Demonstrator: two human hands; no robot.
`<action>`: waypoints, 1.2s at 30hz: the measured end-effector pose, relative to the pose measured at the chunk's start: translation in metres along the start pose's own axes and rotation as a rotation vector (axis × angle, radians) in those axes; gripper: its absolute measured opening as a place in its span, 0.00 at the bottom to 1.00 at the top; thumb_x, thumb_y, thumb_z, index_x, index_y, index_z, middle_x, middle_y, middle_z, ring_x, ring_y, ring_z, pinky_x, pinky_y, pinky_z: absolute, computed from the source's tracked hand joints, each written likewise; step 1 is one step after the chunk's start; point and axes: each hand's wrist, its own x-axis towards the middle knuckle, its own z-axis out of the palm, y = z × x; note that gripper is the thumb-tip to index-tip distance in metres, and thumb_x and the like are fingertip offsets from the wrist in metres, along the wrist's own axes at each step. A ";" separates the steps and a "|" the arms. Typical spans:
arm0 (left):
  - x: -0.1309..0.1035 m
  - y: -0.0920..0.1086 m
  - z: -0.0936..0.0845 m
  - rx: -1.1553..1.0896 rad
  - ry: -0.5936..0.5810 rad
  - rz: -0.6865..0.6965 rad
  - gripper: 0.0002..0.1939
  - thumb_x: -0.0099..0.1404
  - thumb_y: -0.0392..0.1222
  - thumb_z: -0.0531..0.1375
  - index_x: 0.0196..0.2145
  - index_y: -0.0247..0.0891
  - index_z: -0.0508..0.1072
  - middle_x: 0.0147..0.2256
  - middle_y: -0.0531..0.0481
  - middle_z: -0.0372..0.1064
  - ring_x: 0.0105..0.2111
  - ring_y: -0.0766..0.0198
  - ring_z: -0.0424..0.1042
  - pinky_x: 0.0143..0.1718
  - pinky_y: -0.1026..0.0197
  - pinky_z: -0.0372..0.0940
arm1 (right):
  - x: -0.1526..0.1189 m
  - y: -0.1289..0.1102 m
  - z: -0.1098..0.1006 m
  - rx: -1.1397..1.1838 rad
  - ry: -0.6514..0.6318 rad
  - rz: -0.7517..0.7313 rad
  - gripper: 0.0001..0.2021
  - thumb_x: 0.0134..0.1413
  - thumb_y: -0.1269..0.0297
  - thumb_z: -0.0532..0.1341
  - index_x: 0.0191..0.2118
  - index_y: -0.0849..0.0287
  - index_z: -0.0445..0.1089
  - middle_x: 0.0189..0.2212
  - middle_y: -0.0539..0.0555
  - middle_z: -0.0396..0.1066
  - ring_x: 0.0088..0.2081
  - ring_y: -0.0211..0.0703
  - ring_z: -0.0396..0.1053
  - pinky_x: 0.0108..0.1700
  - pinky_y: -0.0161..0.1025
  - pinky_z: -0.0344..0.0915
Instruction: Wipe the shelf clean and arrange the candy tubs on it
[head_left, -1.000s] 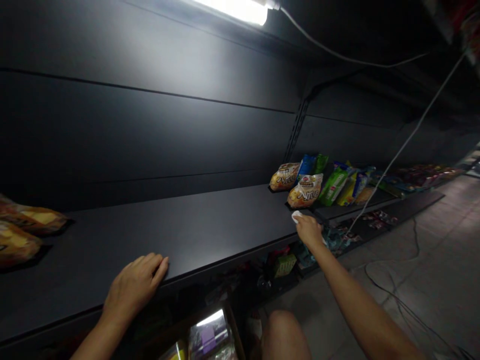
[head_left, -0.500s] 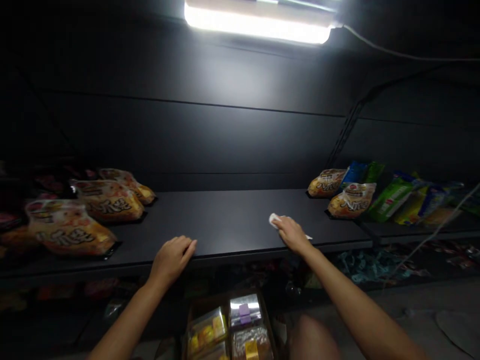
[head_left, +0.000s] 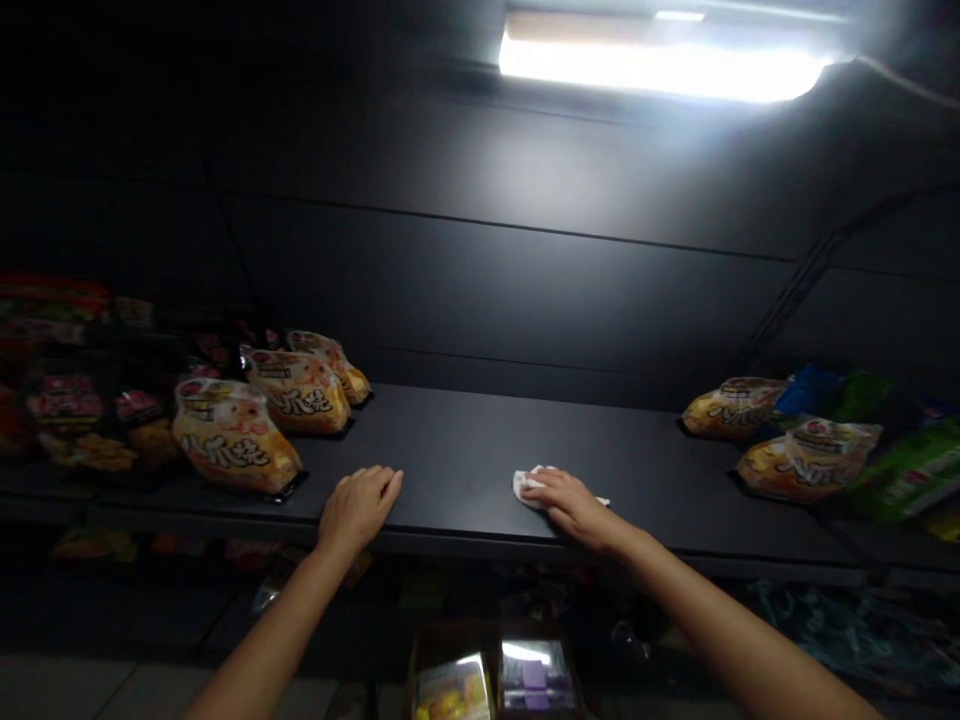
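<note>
My right hand [head_left: 574, 508] presses a crumpled white cloth [head_left: 531, 487] onto the dark shelf [head_left: 465, 450], fingers closed over it. Near the shelf's front edge rests my left hand [head_left: 360, 508], its fingers curled together over the edge; what they grip, if anything beyond the edge, is hidden. Yellow snack bags stand left of my left hand, the nearest one [head_left: 232, 437] close to the front. Two similar bags, one of them in front [head_left: 808, 458], stand at the right end of the shelf.
A bright lamp [head_left: 660, 60] hangs above the shelf. Below it, a box holds clear packages, one with a purple label [head_left: 536, 680]. Dark snack bags [head_left: 71, 410] stand at the far left, and green packs [head_left: 911, 475] at the far right. More goods lie on the lower shelf.
The view has turned left, so the lamp and right-hand bags appear farther right. My right hand has moved left along the shelf with the cloth, nearer my left hand.
</note>
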 end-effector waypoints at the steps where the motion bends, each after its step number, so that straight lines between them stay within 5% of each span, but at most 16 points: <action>1: -0.001 0.001 0.000 0.005 0.011 -0.009 0.20 0.71 0.49 0.45 0.29 0.42 0.71 0.31 0.49 0.72 0.35 0.58 0.70 0.35 0.58 0.55 | 0.009 0.022 -0.005 -0.030 0.023 0.051 0.24 0.58 0.71 0.52 0.59 0.47 0.66 0.63 0.52 0.61 0.64 0.47 0.55 0.65 0.52 0.49; 5: -0.001 0.001 0.001 0.011 0.026 -0.035 0.20 0.72 0.48 0.45 0.28 0.42 0.70 0.31 0.49 0.72 0.35 0.59 0.69 0.37 0.58 0.55 | 0.059 0.102 -0.023 -0.190 0.146 0.368 0.23 0.59 0.70 0.51 0.58 0.51 0.67 0.61 0.54 0.64 0.62 0.47 0.59 0.63 0.49 0.53; 9: 0.001 -0.001 0.003 -0.029 0.030 -0.046 0.19 0.72 0.47 0.46 0.27 0.42 0.68 0.30 0.50 0.71 0.34 0.60 0.69 0.37 0.58 0.55 | 0.123 0.123 -0.026 -0.239 0.199 0.530 0.23 0.61 0.71 0.49 0.57 0.50 0.68 0.59 0.55 0.66 0.59 0.49 0.62 0.59 0.49 0.57; 15: 0.000 -0.002 0.002 -0.031 0.042 -0.052 0.18 0.72 0.47 0.47 0.27 0.42 0.68 0.30 0.51 0.70 0.34 0.61 0.69 0.37 0.59 0.55 | 0.181 0.050 0.010 -0.166 0.102 0.293 0.22 0.61 0.68 0.52 0.59 0.47 0.66 0.62 0.52 0.62 0.62 0.49 0.58 0.61 0.49 0.54; 20: 0.000 0.000 0.004 -0.010 0.051 -0.060 0.18 0.71 0.47 0.47 0.28 0.43 0.70 0.30 0.51 0.71 0.34 0.59 0.69 0.36 0.58 0.54 | 0.124 -0.050 0.026 0.048 -0.049 -0.154 0.24 0.60 0.70 0.53 0.60 0.45 0.64 0.64 0.50 0.59 0.64 0.48 0.54 0.64 0.52 0.49; 23: 0.000 0.001 0.006 0.001 0.054 -0.076 0.18 0.71 0.48 0.48 0.28 0.43 0.71 0.30 0.50 0.72 0.34 0.59 0.69 0.35 0.57 0.54 | 0.089 -0.078 0.022 0.156 -0.164 -0.368 0.24 0.61 0.70 0.53 0.61 0.42 0.62 0.65 0.47 0.57 0.66 0.46 0.51 0.66 0.51 0.47; 27: 0.000 0.000 0.006 0.009 0.067 -0.063 0.18 0.71 0.48 0.48 0.28 0.43 0.70 0.30 0.51 0.71 0.34 0.59 0.69 0.35 0.57 0.54 | 0.105 -0.031 0.015 0.085 -0.100 -0.280 0.24 0.62 0.69 0.53 0.61 0.44 0.63 0.64 0.50 0.58 0.65 0.47 0.53 0.65 0.52 0.47; 32: 0.000 -0.002 0.006 -0.019 0.075 -0.057 0.17 0.71 0.46 0.48 0.27 0.43 0.69 0.29 0.51 0.71 0.33 0.60 0.68 0.35 0.57 0.53 | 0.186 0.063 0.004 -0.154 0.100 0.213 0.23 0.60 0.71 0.51 0.59 0.52 0.66 0.61 0.56 0.64 0.61 0.49 0.59 0.62 0.50 0.53; 36: 0.001 -0.004 0.007 -0.028 0.086 -0.057 0.17 0.71 0.46 0.48 0.27 0.42 0.68 0.29 0.50 0.71 0.33 0.61 0.67 0.35 0.57 0.53 | 0.243 0.061 0.010 -0.183 0.149 0.321 0.22 0.62 0.70 0.50 0.58 0.54 0.68 0.58 0.60 0.67 0.57 0.54 0.62 0.57 0.51 0.58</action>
